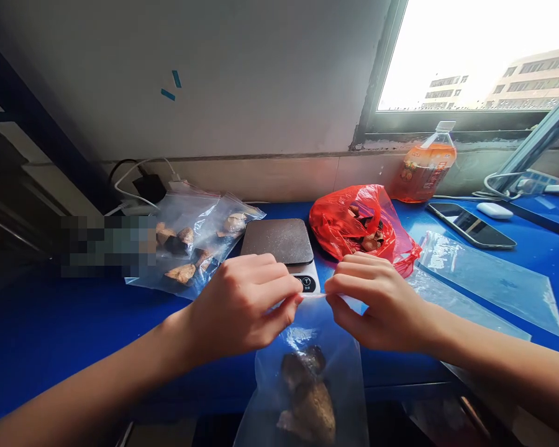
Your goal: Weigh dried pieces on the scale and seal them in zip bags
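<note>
Between my two hands hangs a clear zip bag with several brown, lumpy pieces inside, perhaps dried mushrooms or stones. My left hand pinches the bag's top edge between thumb and fingers. On the same edge, a short way to the right, my right hand pinches too. Right behind the hands sits a kitchen scale with a dark top plate and a white front, its display partly covered by my left hand. The bag hangs down past the table's front edge.
Filled zip bags lie left of the scale. A red plastic bag of brown pieces stands to its right. Flat zip bags, a phone, a white earphone case and a drink bottle are farther right on the blue table.
</note>
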Motion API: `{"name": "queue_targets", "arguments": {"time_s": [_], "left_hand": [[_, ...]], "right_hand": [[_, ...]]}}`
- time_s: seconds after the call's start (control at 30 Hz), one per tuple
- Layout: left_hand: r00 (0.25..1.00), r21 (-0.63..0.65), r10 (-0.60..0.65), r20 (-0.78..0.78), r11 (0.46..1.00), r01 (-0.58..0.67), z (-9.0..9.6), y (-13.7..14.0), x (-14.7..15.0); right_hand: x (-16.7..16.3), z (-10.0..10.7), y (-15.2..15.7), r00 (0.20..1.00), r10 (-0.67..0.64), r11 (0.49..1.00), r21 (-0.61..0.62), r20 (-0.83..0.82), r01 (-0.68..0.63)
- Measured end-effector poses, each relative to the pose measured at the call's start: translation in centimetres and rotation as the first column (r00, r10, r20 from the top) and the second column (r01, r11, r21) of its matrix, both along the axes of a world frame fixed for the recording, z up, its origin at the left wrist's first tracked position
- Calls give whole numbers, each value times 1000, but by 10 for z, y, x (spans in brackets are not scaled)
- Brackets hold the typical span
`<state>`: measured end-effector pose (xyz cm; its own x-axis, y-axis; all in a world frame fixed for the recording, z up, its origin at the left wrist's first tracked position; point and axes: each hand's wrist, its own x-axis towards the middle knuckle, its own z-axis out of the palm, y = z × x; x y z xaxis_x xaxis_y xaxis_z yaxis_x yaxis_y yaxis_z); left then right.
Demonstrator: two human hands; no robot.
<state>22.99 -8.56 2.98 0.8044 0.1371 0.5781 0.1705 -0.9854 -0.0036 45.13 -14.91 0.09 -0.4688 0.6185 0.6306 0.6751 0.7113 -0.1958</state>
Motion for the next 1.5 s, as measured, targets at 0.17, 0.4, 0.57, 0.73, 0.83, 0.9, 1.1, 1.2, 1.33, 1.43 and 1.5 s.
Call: {"name": "queue_targets", "arguments": {"time_s": [0.17,0.4,0.57,0.73,0.83,0.9,1.1,1.2,1.33,1.43,1.5], "left_hand": [[1000,31,13,-17,999,-12,0,0,-3],[997,-40,59,-39,997,-61,9,8,-12],[987,-46,145,-69,988,-148,12,12,-17],[990,-34,132,-53,990,-134,9,9,-11],[995,-42,88,-52,995,-90,8,3,-5],[997,-34,53,-49,998,-55,7,-2,-2],[1000,-43,24,-3,999,-24,4,-12,4],[999,-118,8,-32,993,-12,0,-15,6],[999,-152,25,-44,988,-32,-5,-18,8],[998,-152,51,-25,987,-55,-6,-18,9],[999,-141,51,-18,989,-53,-5,-19,10]], "right_hand": [[0,1,-1,1000,-11,1000,0,-7,11],[3,1,1,1000,-22,1000,11,-21,22],[7,1,4,999,-28,1000,0,-34,28],[3,1,2,999,-29,999,18,-40,30],[-1,2,0,999,-8,999,31,-37,9],[-4,2,-2,999,6,1000,23,-43,-5],[-9,2,-3,995,51,995,-78,-86,-58],[-13,2,-4,996,69,994,-75,-62,-74],[-14,1,-6,998,56,998,-36,-25,-57],[-14,2,-6,998,56,998,-12,-18,-57],[-14,2,-6,998,53,999,-1,-23,-53]]}}
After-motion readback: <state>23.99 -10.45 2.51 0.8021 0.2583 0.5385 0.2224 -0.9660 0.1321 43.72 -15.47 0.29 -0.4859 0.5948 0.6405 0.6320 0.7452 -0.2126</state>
